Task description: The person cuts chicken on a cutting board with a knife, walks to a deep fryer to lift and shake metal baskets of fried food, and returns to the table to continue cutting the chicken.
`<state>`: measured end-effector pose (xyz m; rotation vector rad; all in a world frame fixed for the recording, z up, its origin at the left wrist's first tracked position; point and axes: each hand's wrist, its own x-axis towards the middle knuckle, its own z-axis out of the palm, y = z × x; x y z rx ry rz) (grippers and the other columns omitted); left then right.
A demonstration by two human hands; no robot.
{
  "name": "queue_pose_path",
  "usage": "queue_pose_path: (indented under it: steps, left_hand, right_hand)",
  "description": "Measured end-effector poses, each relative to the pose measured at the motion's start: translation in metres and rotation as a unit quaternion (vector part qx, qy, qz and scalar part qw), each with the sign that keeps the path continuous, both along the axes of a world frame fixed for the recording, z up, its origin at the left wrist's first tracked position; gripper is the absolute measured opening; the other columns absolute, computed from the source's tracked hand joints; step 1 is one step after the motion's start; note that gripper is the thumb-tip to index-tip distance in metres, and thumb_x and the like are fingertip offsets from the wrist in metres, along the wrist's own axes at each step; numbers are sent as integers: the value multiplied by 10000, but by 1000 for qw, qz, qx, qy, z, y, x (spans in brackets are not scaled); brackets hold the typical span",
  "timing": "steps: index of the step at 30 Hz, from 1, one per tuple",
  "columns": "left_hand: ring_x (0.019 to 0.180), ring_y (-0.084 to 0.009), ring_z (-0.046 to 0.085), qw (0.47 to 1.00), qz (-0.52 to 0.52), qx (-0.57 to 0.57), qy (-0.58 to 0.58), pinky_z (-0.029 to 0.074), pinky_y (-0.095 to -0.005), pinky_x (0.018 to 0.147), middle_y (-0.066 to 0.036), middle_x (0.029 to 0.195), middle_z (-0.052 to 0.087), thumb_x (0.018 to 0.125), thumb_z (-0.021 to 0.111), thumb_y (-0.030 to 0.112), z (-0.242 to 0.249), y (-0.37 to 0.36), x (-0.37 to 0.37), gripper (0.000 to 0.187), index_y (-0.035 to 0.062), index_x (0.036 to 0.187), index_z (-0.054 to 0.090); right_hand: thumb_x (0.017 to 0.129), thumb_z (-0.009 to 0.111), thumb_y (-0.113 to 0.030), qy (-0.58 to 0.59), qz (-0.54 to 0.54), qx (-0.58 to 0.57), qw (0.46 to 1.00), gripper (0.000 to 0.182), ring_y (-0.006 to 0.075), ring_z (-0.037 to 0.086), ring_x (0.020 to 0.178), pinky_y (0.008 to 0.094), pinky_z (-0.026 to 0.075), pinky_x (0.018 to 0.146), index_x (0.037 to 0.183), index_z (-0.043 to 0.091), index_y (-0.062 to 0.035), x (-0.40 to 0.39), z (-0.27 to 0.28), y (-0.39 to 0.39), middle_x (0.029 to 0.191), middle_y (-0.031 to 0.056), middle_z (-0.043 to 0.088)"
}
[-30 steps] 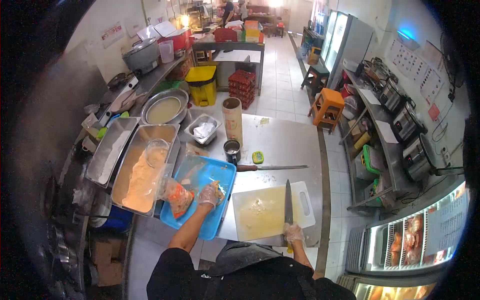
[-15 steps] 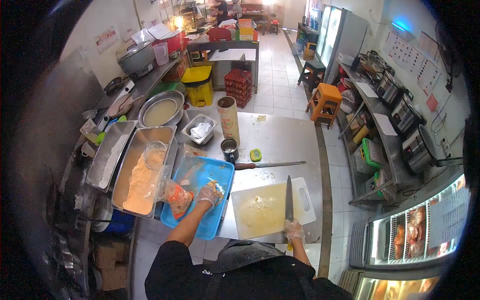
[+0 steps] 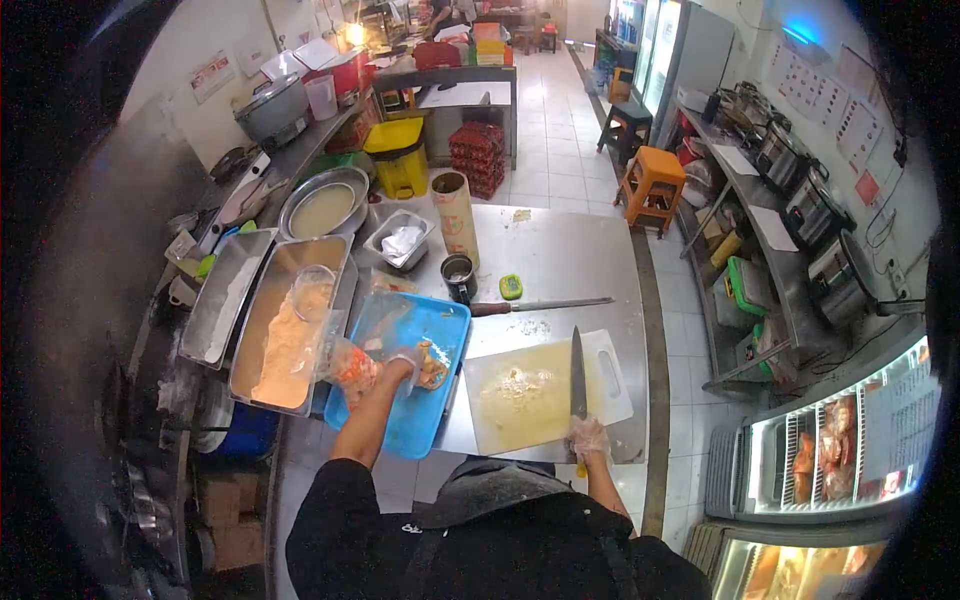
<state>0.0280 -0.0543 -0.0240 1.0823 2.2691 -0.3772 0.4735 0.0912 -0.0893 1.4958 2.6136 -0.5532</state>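
My right hand (image 3: 588,438), in a clear plastic glove, is closed round the handle of a long knife (image 3: 578,375). The blade lies along the right part of the cutting board (image 3: 515,400), which has pale crumbs on it. My gloved left hand (image 3: 404,362) is over the blue tray (image 3: 412,435), between a clear plastic bag (image 3: 352,368) with orange-red contents and a few brownish food pieces (image 3: 432,370). The fingers of that hand are blurred, so their grip does not show.
Left of the tray stands a steel pan of orange powder (image 3: 285,350) with a clear bowl in it, beside a pan of white flour (image 3: 225,310). Behind the board lie a sharpening rod (image 3: 550,303), a green-yellow box (image 3: 511,287), a metal cup (image 3: 458,278) and an upright wrap roll (image 3: 455,220).
My left hand has moved off the food pieces, up and left towards the plastic bag. My right hand keeps the knife in about the same place. The view has shifted slightly.
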Motion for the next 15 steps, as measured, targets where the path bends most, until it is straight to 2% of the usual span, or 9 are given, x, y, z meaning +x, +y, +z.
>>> queue_pose_path:
  steps: [1,2,5,7,8,11,12,14,15]
  left_hand:
    - [937,-282,567,992,104,75,-2,462,-384,746,-167,1074,555,690,584,306,10,1,5,418,70,1036,574]
    - [937,-282,567,991,106,78,-4,462,-384,746,-167,1074,555,690,584,306,15,2,6,418,70,1036,574]
    - [850,-272,578,978,135,156,-14,461,-372,725,-182,951,585,657,677,254,5,-8,0,435,80,1038,557]
    - [839,-296,575,967,-14,243,-71,444,-371,750,-183,949,577,726,600,303,-12,-6,-9,396,78,1043,524]
    - [839,-296,575,967,-12,244,-73,444,-371,750,-183,949,577,726,600,303,-15,-6,-5,396,78,1043,524]
    - [908,-332,559,975,27,222,3,447,-375,784,-204,971,569,631,611,92,-2,-3,20,402,109,1027,540]
    - [905,-335,556,979,41,200,-23,443,-379,788,-208,965,566,659,585,100,-13,-4,14,352,106,1008,547]
    - [903,-338,554,982,58,170,-53,440,-383,792,-212,958,563,686,559,108,-10,-7,14,304,102,989,554]
    - [907,-341,551,983,52,170,-52,439,-391,788,-215,958,560,710,531,111,10,-11,23,264,95,971,563]
  right_hand:
    - [802,446,-207,-13,43,16,999,179,328,597,752,406,498,623,874,574,-104,-3,31,-5,798,185,571]
    - [802,446,-205,-28,86,32,995,179,327,598,746,401,499,619,870,574,-100,-5,48,-6,792,185,570]
    - [791,477,-272,-26,100,18,994,238,355,590,783,426,488,647,870,569,-68,-4,33,1,802,217,579]
    - [788,481,-314,-9,54,-27,998,299,376,576,814,443,476,669,887,563,-44,-7,62,-3,826,237,577]
    - [785,485,-355,13,-1,-72,997,363,398,562,844,460,464,691,903,557,-20,-11,77,-4,851,257,576]
    - [787,470,-411,40,-21,-91,995,460,426,533,882,482,439,726,932,545,19,-13,91,-5,902,285,558]
    - [787,470,-411,34,-24,-96,994,460,426,533,882,482,439,726,932,545,19,-13,91,-6,902,285,558]
    - [821,430,-178,0,19,9,1000,196,316,594,758,388,493,646,889,586,-80,-13,84,-11,836,184,573]
    - [809,443,-179,11,43,46,998,184,323,592,747,388,491,641,866,587,-78,-7,59,-9,816,188,572]
